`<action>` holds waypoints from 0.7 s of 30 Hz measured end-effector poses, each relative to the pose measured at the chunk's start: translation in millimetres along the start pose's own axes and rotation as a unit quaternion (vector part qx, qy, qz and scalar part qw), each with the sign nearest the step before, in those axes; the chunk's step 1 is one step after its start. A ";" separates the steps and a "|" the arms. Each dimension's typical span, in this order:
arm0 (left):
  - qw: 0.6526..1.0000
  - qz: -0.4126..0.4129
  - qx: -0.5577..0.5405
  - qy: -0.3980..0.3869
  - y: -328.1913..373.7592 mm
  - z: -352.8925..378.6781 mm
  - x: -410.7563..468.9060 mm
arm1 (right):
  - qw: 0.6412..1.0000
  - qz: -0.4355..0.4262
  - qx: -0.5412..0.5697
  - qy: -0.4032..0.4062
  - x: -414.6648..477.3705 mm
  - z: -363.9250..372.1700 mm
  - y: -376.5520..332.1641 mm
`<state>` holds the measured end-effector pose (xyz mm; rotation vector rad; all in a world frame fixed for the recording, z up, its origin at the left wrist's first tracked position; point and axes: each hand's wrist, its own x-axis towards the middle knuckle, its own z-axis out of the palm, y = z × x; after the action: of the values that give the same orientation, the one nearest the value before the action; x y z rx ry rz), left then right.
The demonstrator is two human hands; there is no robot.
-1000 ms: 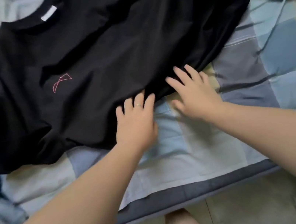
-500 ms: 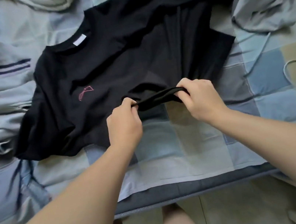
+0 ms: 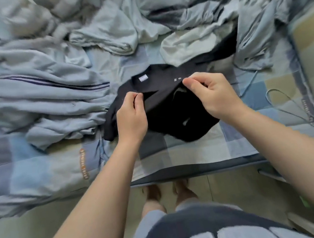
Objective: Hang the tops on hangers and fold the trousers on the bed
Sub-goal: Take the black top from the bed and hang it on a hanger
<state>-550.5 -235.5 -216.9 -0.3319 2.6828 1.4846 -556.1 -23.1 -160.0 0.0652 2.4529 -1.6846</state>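
Left hand (image 3: 131,118), right hand (image 3: 215,95) both pinch black shirt (image 3: 165,109) hem near collar (image 3: 143,78). Likely hanger prep; next: fetch hanger, none clearly visible.

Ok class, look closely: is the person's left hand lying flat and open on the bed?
No: the left hand pinches the black top between thumb and fingertips, and the right hand pinches it too.

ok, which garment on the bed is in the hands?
The black T-shirt, pinched by the left hand and the right hand; the pale grey garments around it lie untouched.
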 end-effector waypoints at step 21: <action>0.963 0.139 0.007 -0.232 61.5 -64.0 -55.9 | 0.927 0.060 0.341 0.140 -27.1 0.4 -178.0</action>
<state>-505.8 -248.9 -123.0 0.3698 2.4201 1.3869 -552.4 -86.6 8.5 0.5603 1.8340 -2.5185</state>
